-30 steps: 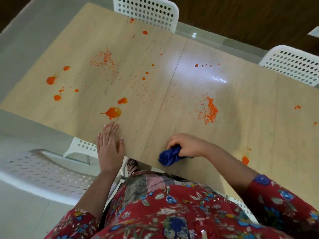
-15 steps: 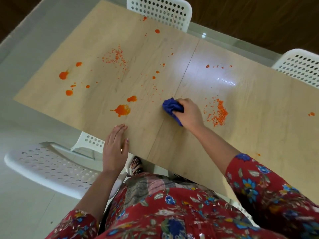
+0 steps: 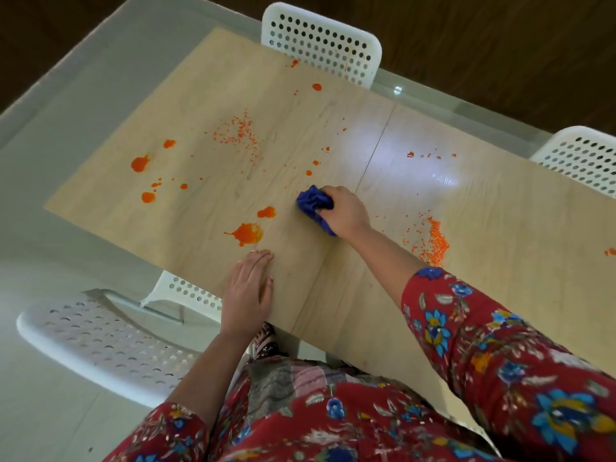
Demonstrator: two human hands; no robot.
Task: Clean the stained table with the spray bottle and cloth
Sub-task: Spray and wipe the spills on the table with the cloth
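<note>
The light wooden table (image 3: 500, 228) carries orange stains: a big splat (image 3: 247, 233) near the front edge, blobs at the left (image 3: 140, 163), and a pile of orange grains (image 3: 435, 240) right of the centre seam. My right hand (image 3: 343, 211) grips a bunched blue cloth (image 3: 313, 203) and holds it down on the table by the seam, just right of the big splat. My left hand (image 3: 248, 288) lies flat with straight fingers at the table's front edge, just below the splat. No spray bottle is in view.
White perforated chairs stand around the table: one at the far side (image 3: 320, 41), one at the far right (image 3: 580, 161), one at the near left (image 3: 100, 341). A pale floor lies to the left and dark wood at the back.
My right hand carried the blue cloth from the front edge up the table to the seam, then slightly left toward the big splat. My left hand stayed flat at the edge.
</note>
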